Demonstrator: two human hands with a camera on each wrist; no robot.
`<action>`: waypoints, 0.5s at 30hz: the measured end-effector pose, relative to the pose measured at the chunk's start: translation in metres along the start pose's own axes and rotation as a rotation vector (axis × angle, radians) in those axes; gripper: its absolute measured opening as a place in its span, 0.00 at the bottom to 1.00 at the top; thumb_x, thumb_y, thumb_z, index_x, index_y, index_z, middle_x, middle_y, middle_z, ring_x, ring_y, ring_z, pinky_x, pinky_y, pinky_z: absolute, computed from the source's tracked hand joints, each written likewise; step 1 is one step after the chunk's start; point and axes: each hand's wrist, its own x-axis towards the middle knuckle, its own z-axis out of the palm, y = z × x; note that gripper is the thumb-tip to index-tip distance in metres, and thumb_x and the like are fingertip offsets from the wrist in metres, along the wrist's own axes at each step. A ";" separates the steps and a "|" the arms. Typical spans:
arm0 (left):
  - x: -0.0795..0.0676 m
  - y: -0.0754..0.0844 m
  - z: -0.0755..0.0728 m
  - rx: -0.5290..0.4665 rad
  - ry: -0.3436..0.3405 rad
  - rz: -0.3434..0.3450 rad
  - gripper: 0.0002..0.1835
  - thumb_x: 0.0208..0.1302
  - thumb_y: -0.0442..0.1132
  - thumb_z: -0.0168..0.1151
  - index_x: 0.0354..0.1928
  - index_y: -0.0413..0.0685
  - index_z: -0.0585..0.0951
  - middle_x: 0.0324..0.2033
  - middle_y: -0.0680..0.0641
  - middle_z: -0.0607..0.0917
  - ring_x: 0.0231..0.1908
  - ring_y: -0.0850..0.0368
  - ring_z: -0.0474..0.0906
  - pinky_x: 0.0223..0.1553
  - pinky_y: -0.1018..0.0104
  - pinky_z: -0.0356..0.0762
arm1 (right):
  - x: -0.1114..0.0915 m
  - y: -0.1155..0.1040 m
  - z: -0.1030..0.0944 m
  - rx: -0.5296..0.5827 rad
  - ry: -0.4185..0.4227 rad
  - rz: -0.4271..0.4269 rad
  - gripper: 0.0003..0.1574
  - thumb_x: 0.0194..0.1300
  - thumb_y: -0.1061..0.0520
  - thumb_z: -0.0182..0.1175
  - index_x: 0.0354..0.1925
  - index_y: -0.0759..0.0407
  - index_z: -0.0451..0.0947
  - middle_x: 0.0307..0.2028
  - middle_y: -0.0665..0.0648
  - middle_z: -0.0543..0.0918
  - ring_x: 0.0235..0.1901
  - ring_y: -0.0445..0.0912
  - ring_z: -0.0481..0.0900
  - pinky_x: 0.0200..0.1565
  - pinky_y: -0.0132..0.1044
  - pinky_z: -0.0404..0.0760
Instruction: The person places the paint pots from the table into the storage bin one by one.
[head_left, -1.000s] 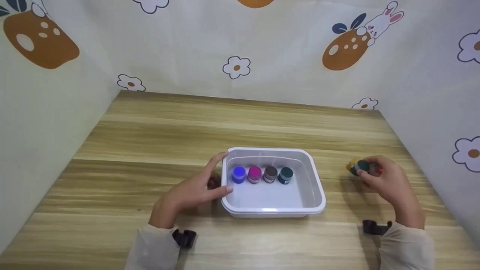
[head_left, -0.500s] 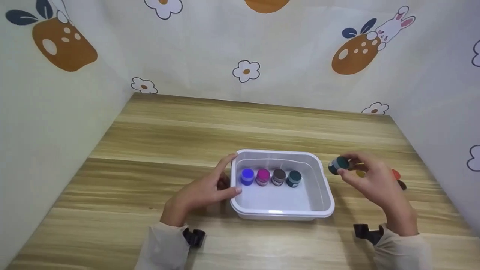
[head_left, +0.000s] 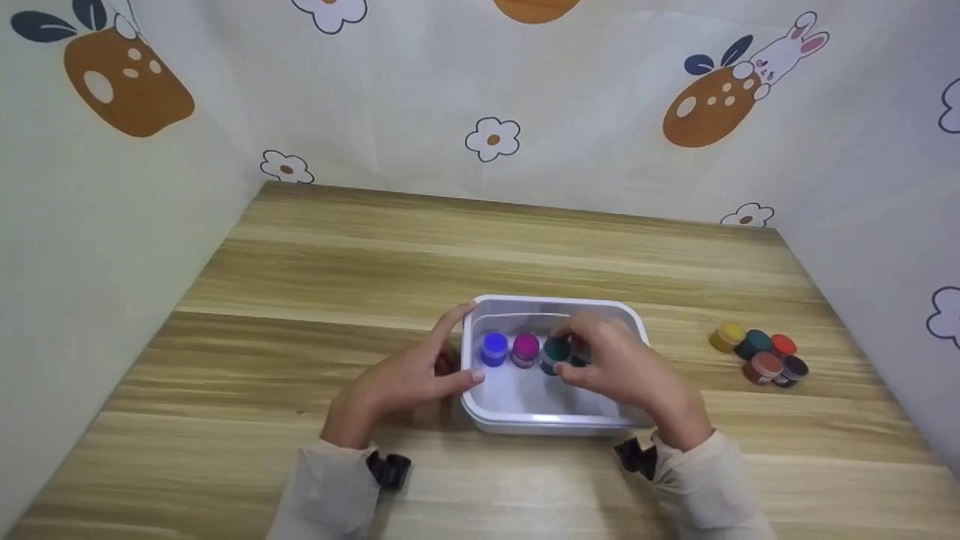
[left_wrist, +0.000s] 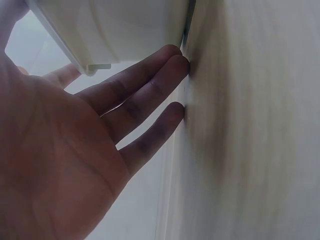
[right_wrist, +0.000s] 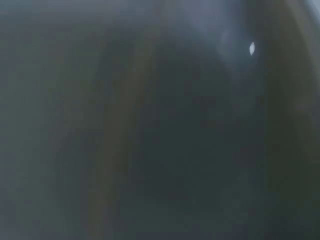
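Observation:
A white plastic tub (head_left: pixel 525 418) stands at the middle of the table. My left hand (head_left: pixel 401 379) rests thumb and index finger on its left rim; in the left wrist view, the other fingers (left_wrist: pixel 150 90) reach straight down to the tabletop. Between thumb and fingers, my right hand (head_left: pixel 634 367) pinches a dark green paint jar (head_left: pixel 556 354) inside the tub. Left of it are a blue paint jar (head_left: pixel 494 349) and a magenta paint jar (head_left: pixel 526 349). Another dark jar (head_left: pixel 581 355) is mostly covered by the right hand. The right wrist view is dark and blurred.
Several paint jars stand grouped on the table to the right of the tub, among them a yellow jar (head_left: pixel 728 337), a teal jar (head_left: pixel 754 344), a red jar (head_left: pixel 784 345) and a reddish-brown jar (head_left: pixel 766 367). Patterned cloth walls (head_left: pixel 405 112) enclose the table (head_left: pixel 420 247).
My right hand has lifted the dark green jar from the group on the right and carried it left into the tub, covering the brown jar. The left hand has kept its place on the rim.

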 end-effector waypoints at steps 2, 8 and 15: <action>-0.001 0.001 0.000 0.002 -0.002 -0.008 0.51 0.61 0.65 0.62 0.77 0.78 0.41 0.51 0.45 0.79 0.51 0.52 0.77 0.56 0.48 0.74 | 0.007 -0.007 0.011 -0.020 -0.007 -0.034 0.16 0.53 0.63 0.70 0.42 0.65 0.81 0.34 0.55 0.82 0.34 0.45 0.78 0.38 0.38 0.81; -0.001 0.001 0.000 0.005 0.009 0.020 0.50 0.61 0.66 0.62 0.78 0.76 0.42 0.49 0.46 0.80 0.48 0.54 0.77 0.53 0.50 0.76 | 0.020 -0.025 0.032 -0.058 -0.055 -0.032 0.18 0.52 0.62 0.70 0.43 0.65 0.82 0.35 0.54 0.82 0.35 0.45 0.78 0.41 0.41 0.81; 0.000 -0.001 0.001 -0.018 0.012 0.055 0.50 0.63 0.63 0.62 0.78 0.73 0.42 0.45 0.48 0.80 0.45 0.57 0.77 0.50 0.53 0.76 | 0.029 -0.032 0.044 -0.080 -0.085 -0.038 0.15 0.53 0.61 0.70 0.41 0.63 0.82 0.35 0.54 0.81 0.34 0.45 0.76 0.41 0.42 0.80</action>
